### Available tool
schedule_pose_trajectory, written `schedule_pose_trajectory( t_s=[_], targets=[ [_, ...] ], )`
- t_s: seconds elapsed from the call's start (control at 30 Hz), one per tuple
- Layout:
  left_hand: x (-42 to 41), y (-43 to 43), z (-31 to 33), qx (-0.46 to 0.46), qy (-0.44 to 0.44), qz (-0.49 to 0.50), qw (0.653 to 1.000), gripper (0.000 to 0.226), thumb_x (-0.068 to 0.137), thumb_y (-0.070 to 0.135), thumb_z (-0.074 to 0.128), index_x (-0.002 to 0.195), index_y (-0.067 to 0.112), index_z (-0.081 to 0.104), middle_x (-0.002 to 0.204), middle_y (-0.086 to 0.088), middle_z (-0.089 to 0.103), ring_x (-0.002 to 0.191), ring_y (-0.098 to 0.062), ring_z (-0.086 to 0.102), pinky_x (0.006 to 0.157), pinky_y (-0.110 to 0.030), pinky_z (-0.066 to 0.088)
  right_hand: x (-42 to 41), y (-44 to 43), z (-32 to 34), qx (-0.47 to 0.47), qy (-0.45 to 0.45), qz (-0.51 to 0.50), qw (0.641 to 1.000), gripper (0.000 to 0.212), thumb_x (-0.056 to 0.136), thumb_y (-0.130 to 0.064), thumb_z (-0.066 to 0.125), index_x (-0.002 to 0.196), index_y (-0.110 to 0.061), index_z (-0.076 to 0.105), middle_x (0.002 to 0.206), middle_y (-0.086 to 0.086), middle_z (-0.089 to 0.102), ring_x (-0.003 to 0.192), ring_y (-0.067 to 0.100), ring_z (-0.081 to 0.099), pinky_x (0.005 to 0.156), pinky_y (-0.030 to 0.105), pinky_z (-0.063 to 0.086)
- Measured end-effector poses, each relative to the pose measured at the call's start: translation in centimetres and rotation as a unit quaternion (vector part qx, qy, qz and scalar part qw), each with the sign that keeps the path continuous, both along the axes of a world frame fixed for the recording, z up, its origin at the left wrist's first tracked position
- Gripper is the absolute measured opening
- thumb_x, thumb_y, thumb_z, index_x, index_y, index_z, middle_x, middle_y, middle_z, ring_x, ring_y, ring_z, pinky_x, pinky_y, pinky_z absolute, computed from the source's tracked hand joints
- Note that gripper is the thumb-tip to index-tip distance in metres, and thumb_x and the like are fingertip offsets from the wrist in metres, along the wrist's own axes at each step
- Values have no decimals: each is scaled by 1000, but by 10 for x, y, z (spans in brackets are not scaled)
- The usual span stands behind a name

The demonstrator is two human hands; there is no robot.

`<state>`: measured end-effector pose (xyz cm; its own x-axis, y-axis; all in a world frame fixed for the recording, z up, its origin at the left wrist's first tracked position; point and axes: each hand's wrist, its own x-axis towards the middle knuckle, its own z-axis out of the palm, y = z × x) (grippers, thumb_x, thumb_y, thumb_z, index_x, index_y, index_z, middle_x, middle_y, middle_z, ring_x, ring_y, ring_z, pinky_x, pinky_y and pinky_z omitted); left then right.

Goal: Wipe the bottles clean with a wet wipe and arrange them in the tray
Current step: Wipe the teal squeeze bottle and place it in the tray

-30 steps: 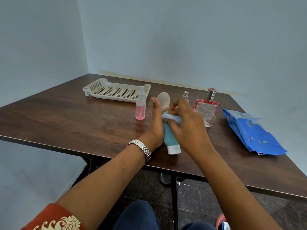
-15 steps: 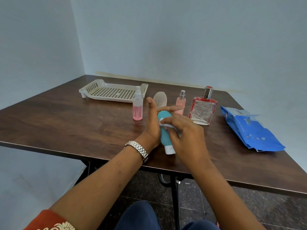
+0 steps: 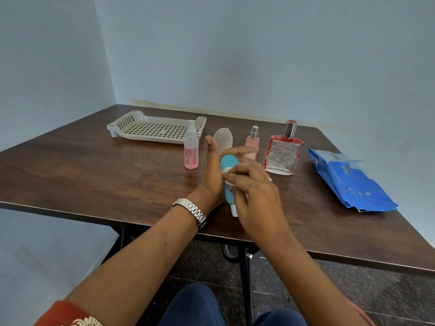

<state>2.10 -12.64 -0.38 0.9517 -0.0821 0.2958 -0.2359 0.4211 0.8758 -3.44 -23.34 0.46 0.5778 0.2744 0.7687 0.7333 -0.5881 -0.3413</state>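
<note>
Since half a second earlier: wipe (image 3: 226, 170) and right hand (image 3: 256, 196) have shifted lower along the teal bottle (image 3: 228, 162), baring more of its rounded end. Teal bottle: held above the near middle of the surface (image 3: 94, 165), white cap end toward the person, well apart from the tray. Left hand (image 3: 213, 175): grasps the bottle against its palm, one finger stretched out behind it, thumb up; metal watch (image 3: 191, 210) on the wrist. Right hand: fingers curled, pinching the white wipe onto the bottle's side. Tray (image 3: 122, 124): cream, slotted, at the far left of the surface, holding nothing. Pink spray bottle (image 3: 191, 154): upright, just in front of the tray's right end. Clear oval bottle (image 3: 223, 139): behind the hands. Small pink perfume bottle (image 3: 253, 144): upright, to its right. Square glass bottle (image 3: 282, 154): red-edged, silver cap, further right. Blue wipe pack (image 3: 348, 182): lying flat at the right edge.
</note>
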Motion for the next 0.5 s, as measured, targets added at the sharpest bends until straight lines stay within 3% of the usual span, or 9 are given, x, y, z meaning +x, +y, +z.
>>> schedule_pose_trajectory(
  t_s=[0.07, 0.13, 0.2, 0.37, 0.5],
  targets=[
    [1, -2, 3, -8, 20, -3, 1000, 129, 34, 97, 49, 108, -7, 63, 83, -19, 62, 78, -23, 61, 72, -31, 54, 3, -5, 2, -2, 8, 5, 1000, 22, 80, -3, 57, 95, -6, 73, 100, 6, 64, 95, 14, 56, 88, 7, 37],
    [1, -5, 6, -24, 39, -12, 999, 91, 48, 90, 39, 78, 11, 73, 68, -6, 65, 67, -16, 64, 65, -27, 55, 10, -5, 9, 4, 25, 10, 1000, 20, 79, -2, 58, 90, -7, 74, 99, 5, 65, 94, 9, 53, 88, 1, 33],
    [0, -8, 6, -53, 44, -36, 997, 67, 51, 82, 41, 54, 21, 69, 58, 0, 64, 59, -10, 65, 58, -23, 55, 20, -2, 20, 21, 49, 13, 999, 19, 79, 3, 61, 86, -8, 75, 98, 4, 67, 93, 5, 53, 86, -1, 33],
    [2, -13, 9, -91, 21, -82, 992, 75, 28, 81, 73, 66, 16, 75, 70, -4, 69, 69, -14, 69, 65, -24, 56, 40, 1, 33, 54, 100, -18, 993, 24, 82, 2, 61, 91, -16, 75, 91, -4, 66, 78, -4, 52, 76, -2, 35],
    [8, -9, 5, -64, 32, -38, 997, 94, 29, 90, 66, 80, 11, 71, 82, -13, 65, 81, -21, 64, 78, -32, 50, 26, -2, 17, 109, 98, -5, 989, 25, 82, 3, 61, 93, -15, 73, 96, -9, 66, 85, -16, 53, 79, 0, 38]
  ],
)
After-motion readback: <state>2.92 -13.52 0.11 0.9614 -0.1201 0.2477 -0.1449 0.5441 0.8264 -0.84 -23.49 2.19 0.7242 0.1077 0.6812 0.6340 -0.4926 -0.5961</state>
